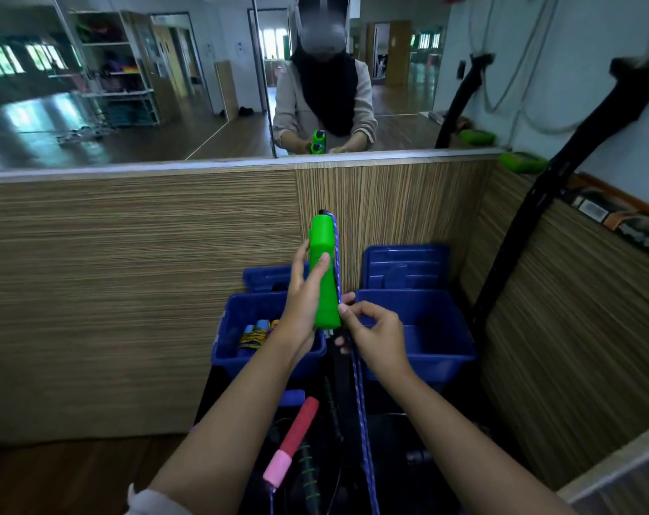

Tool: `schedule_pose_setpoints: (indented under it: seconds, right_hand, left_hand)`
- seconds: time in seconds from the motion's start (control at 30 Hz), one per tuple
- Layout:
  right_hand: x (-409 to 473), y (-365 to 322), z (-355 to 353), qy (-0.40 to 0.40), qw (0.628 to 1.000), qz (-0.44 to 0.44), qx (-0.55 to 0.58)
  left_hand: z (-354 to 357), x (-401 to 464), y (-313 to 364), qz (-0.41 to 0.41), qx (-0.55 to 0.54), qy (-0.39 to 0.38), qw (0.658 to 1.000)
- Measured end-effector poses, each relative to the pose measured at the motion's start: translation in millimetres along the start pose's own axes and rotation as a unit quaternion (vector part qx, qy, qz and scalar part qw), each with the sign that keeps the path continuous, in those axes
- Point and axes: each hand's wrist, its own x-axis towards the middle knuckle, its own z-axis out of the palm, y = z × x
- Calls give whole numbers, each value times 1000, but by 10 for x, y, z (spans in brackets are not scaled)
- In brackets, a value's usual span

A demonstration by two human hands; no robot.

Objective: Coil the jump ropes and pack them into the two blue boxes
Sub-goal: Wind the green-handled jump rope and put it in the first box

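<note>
You hold a pair of green handles [324, 273] upright above the gap between two blue boxes, your left hand [304, 302] curled around them with the thumb on the left side and the fingers lying across the front — a grip that appears meant to keep both handles together as a core for the coil. Your right hand [375, 332] pinches the blue rope [360, 388] between thumb and forefinger just beside the handles' near end, its other fingers loosely bent; a strand of the rope runs up the handles' right side, and the rest trails down toward you, slack. That looks like the start of a wrap: most of the rope is not yet coiled.

The left box [271, 360] already holds a bundled rope with blue handles [256, 334], while the right box [423, 351] shows only bare floor from here. Two blue lids [404, 265] lean against the wood-grain wall on the far side. Near you, a red-and-pink handle [291, 444] and a dark rope with green bands [308, 470] lie on a dark surface, apparently waiting their turn.
</note>
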Motion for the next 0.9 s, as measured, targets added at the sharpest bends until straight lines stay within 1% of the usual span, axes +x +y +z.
schedule_pose_setpoints:
  seconds: [0.03,0.1,0.23,0.33,0.43,0.57,0.73,0.9]
  right_hand:
    - [0,3,-9,-9,1000,1,-12]
    - [26,0,-35,-30,999,15,-22]
    - [69,-71,-93,-75,995,68,8]
    - [65,-125,-119,-89,991,93,21]
    - [52,-122,-103,-78,991,109,16]
    - [21,-109,-56,-57,991,117,11]
    - [-5,-123,-4,-54,990,132,19]
    - [-9,-164,3,-52,988,145,17]
  left_hand:
    - [-15,5,18,-8,-6,-4,1000]
    - [-51,3,30,-10,19,-17,1000]
    - [-105,-15,33,6,31,-50,998]
    - [-114,-54,52,8,45,-71,996]
    - [-91,-116,73,23,62,-63,996]
    - [-58,-170,57,79,90,-52,991]
    - [-100,-217,50,123,150,-83,977]
    - [-148,-236,79,136,152,-92,975]
